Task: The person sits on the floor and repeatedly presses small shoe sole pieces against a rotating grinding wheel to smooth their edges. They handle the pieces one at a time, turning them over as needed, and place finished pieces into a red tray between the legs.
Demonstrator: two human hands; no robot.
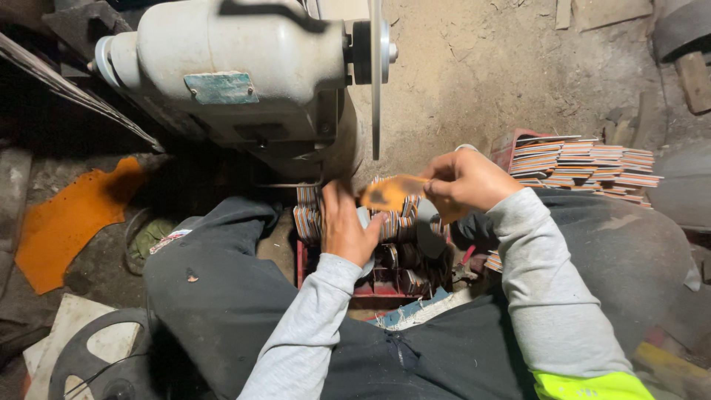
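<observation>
While the right hand [465,180] pinches an orange piece [391,192] at frame centre below the grinding disc [376,74], the left hand [344,226] reaches, fingers curled, into the red crate [385,290]; striped stacks [585,164] fill the right.

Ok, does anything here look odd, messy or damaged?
The orange piece between the left hand and right hand has a dark, scuffed patch. A ragged orange scrap lies loose on the dirty floor, and the striped stacks sit unevenly, some tilted.
</observation>
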